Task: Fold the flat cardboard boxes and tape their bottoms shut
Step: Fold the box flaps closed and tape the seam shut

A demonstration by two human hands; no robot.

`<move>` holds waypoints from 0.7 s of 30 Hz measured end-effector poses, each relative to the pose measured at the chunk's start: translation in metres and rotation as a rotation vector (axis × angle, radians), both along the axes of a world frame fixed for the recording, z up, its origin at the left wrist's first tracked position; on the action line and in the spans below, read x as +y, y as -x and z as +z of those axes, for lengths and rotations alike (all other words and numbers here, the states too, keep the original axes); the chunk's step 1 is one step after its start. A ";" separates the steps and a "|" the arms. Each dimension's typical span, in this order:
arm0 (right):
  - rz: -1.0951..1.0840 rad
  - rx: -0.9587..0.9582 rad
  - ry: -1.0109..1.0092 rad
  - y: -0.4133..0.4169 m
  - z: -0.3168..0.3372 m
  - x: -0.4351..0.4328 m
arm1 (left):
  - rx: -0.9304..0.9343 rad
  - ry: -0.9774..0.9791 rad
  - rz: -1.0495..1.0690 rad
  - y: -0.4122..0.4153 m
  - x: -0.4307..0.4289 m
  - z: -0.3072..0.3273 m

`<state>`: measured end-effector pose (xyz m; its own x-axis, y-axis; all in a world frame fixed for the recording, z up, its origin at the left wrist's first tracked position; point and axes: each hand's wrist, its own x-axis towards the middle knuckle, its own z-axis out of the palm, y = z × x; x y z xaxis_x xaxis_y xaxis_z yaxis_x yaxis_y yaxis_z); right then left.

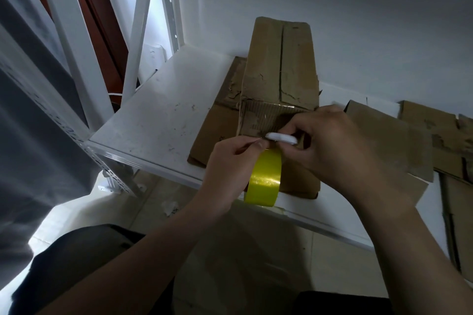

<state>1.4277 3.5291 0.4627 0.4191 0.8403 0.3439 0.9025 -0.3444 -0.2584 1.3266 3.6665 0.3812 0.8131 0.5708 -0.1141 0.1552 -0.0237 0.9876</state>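
Head view of a taping step at a white shelf surface (158,115). A folded cardboard box (279,64) lies lengthwise near the middle of the surface, its far end toward the rear edge and wall (358,7) and its near end close to the front edge. It rests partly on a flat cardboard sheet (215,133), which shows on its left side. Two flaps meet along the box's upper face, with a dark seam between them, and the near end is torn down to the corrugation. The yellow tape roll (265,176) hangs edge-on at the front edge, just before the box's near end. The left hand (230,169) has its fingers curled, with thumb and forefinger pinched together at the top of the roll (whether on a free tape end or on the roll itself cannot be told). The right hand (332,146) is also curled, its fingertips gripping a small white object (281,138) just beside the left thumb and against the box's near end. More flattened cardboard pieces (399,140) lie overlapping toward the right end of the surface. White metal uprights (138,33) rise at the left rear corner, and a crumpled scrap (170,207) lies on the floor below the front edge.
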 end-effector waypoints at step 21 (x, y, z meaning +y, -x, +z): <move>0.288 0.154 -0.077 -0.027 -0.016 -0.067 | 0.126 -0.132 0.057 -0.003 -0.010 -0.001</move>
